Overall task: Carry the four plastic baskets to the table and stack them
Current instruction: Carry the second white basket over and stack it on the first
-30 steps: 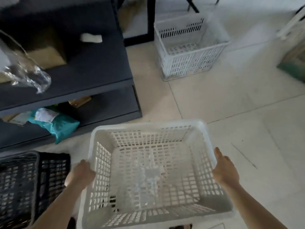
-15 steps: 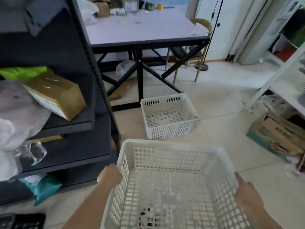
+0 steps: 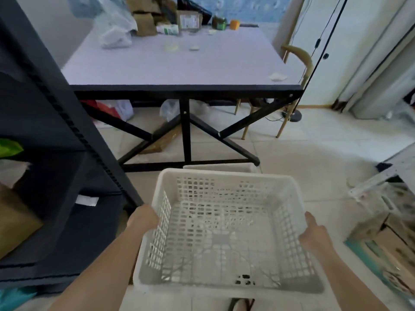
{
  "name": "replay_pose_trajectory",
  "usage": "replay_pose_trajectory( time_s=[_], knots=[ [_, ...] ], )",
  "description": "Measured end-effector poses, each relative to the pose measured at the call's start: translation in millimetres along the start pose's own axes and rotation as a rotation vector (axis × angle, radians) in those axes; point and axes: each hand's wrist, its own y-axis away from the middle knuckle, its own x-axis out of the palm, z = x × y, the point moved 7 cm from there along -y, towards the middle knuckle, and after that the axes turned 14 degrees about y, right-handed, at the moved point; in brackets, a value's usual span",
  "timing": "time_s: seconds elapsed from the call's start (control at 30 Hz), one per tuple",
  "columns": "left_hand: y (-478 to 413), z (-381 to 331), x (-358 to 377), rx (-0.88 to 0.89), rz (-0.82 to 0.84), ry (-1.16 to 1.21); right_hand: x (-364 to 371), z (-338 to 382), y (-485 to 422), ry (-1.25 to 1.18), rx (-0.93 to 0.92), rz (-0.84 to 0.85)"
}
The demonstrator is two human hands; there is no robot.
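Two white plastic baskets show in the head view. One white lattice basket is carried in front of the person, above the tiled floor. Of the second basket only the far rim shows, a pale strip just beyond the carried one, down on the floor near the base of the table's black frame.

Two bare hands hold the carried basket, one on each side wall. The left hand is curled around the left wall near its upper rim, fingers wrapped out of sight on the outer side. The right hand presses flat against the right wall, thumb along the rim; how far its fingers close underneath I cannot tell.

The carried basket sits mouth up, tilted slightly so its open top faces the camera. Its far wall points toward the one table, and it looks a little wider across than it is deep.

The table stands ahead, with boxes and bags crowded at its far edge. A dark shelving unit stands at the left.
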Motion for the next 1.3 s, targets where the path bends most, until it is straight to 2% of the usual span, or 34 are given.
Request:
replay_pose_trajectory(
  time_s=[0.23,0.37,0.5,0.63,0.87,1.07,1.2,1.3],
  knots=[
    [-72,-66,7,-0.102,-0.063,0.029,-40,59,-145,-0.037,-0.072,0.037],
    [-115,-95,19,-0.116,-0.041,0.026,-46,83,-213,0.030,0.015,0.052],
    [-159,-115,19,-0.179,-0.090,0.013,-37,109,-271,0.069,0.048,0.096],
    [-215,-126,24,-0.155,-0.014,0.025,-24,120,-317,0.050,0.099,0.132],
    [-269,-139,30,-0.191,-0.023,-0.088,-6,141,-359,0.099,0.127,0.239],
    [-286,-147,35,-0.249,-0.064,-0.027,-3,147,-375,0.121,0.152,0.223],
    [-289,-139,38,-0.187,-0.028,-0.008,-3,147,-378,0.143,0.145,0.204],
    [-289,-139,36,-0.204,-0.024,-0.005,-4,147,-379,0.162,0.141,0.206]
  ],
)
